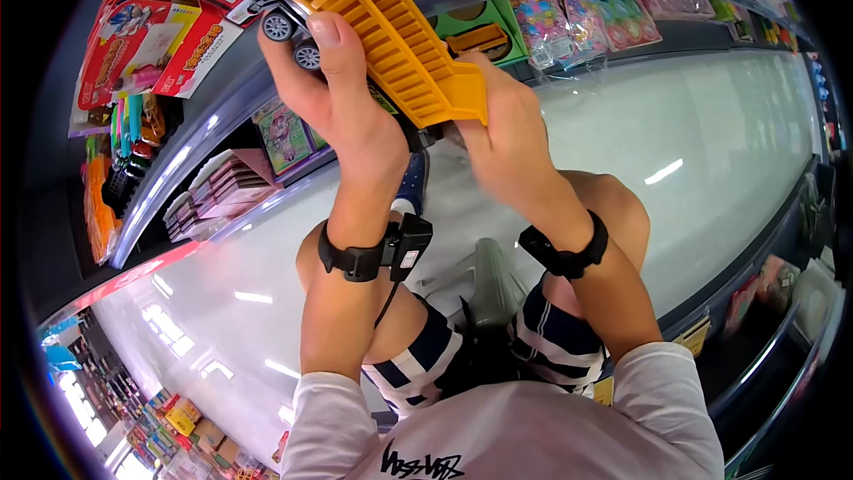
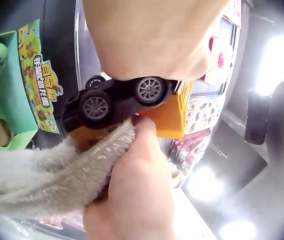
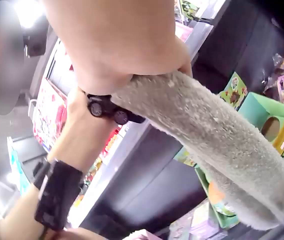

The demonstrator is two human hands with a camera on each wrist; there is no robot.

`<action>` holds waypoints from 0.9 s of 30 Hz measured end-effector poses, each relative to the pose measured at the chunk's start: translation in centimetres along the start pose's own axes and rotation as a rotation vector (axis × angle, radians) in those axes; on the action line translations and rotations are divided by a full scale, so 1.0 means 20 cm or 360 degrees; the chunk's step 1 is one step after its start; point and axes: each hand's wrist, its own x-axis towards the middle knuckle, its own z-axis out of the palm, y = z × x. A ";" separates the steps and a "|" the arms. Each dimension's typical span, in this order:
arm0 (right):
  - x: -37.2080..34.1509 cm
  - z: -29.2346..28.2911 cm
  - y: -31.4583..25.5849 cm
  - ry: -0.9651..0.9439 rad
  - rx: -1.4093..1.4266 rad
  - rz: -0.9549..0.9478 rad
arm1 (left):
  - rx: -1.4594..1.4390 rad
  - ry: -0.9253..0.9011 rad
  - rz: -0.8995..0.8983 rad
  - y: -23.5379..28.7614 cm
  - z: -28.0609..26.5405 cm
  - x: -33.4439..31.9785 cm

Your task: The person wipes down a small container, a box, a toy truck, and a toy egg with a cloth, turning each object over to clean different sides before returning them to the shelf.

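Observation:
A toy dump truck with a yellow bed (image 1: pixel 386 27) is held up near the shelf, tilted, its dark wheels (image 2: pixel 96 108) showing in the left wrist view. The left hand (image 1: pixel 355 116) grips its cab side, the thumb beside the wheels. At the bed's rear edge is the right hand (image 1: pixel 511 129), which holds a fluffy grey cloth (image 3: pixel 197 120) in curled fingers. In the left wrist view the cloth (image 2: pixel 77 175) lies against the truck's side, next to the right hand (image 2: pixel 142 190). The head view hides the cloth and most fingertips.
Red boxed toys (image 1: pixel 120 53) stand on the shelf at the upper left, with pink packs (image 1: pixel 222 191) below. A green box (image 1: pixel 484 27) holding a yellow toy and bagged items (image 1: pixel 542 27) are behind the hands. Another shelf edge (image 1: pixel 764 356) runs along the right.

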 end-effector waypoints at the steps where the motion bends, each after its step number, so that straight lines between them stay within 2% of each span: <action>1: 0.00 0.00 0.00 -0.0002 -0.0174 -0.0105 | -0.0007 -0.0003 -0.0008 0.00 0.00 0.00; 3: 0.00 0.01 0.00 0.0004 -0.0198 -0.0059 | 0.0139 0.0018 0.0174 0.00 0.00 0.01; 8: -0.01 0.03 0.04 0.0097 -0.0070 -0.0035 | 0.0056 0.0120 0.0181 0.02 0.02 0.01; 10: -0.01 0.02 0.07 0.0108 0.0346 0.0109 | 0.0099 0.0166 0.0169 0.01 -0.02 0.03; 11: -0.03 0.02 0.06 0.0102 0.0353 0.0108 | 0.0107 0.0170 0.0173 0.02 -0.05 0.05; 13: -0.04 0.01 -0.01 0.0244 0.0910 0.0263 | -0.0146 -0.0015 -0.0365 0.07 -0.09 0.09; 14: -0.03 0.01 -0.04 0.0251 0.1028 0.0305 | -0.0202 -0.0009 -0.0515 0.09 -0.09 0.09; 15: -0.02 0.00 -0.06 0.0247 0.1033 0.0302 | -0.0199 -0.0007 -0.0510 0.09 -0.11 0.09; 17: -0.01 -0.04 -0.07 0.0187 0.1378 0.0172 | -0.0768 -0.0239 -0.0642 0.08 -0.17 0.11; 19: -0.01 -0.04 -0.09 0.0128 0.1395 0.0190 | -0.0829 -0.0203 -0.0629 0.06 -0.19 0.12; 21: 0.00 -0.03 -0.10 0.0336 0.1739 0.0311 | -0.1144 -0.0319 -0.0664 0.03 -0.24 0.15; 22: -0.01 -0.04 -0.11 0.0336 0.1742 0.0312 | -0.1126 -0.0352 -0.0687 0.03 -0.25 0.15; 24: -0.02 -0.06 -0.10 0.0349 0.1771 0.0074 | -0.1049 -0.0257 -0.0721 0.04 -0.24 0.13; 25: -0.02 -0.07 -0.09 0.0341 0.1773 0.0074 | -0.0972 -0.0161 -0.0745 0.06 -0.22 0.12; 26: -0.03 -0.08 -0.07 0.0178 0.1494 -0.0209 | -0.0785 -0.0029 -0.0784 0.07 -0.21 0.12; 27: -0.03 -0.09 -0.05 0.0019 0.1207 -0.0486 | -0.0781 -0.0023 -0.0769 0.08 -0.19 0.12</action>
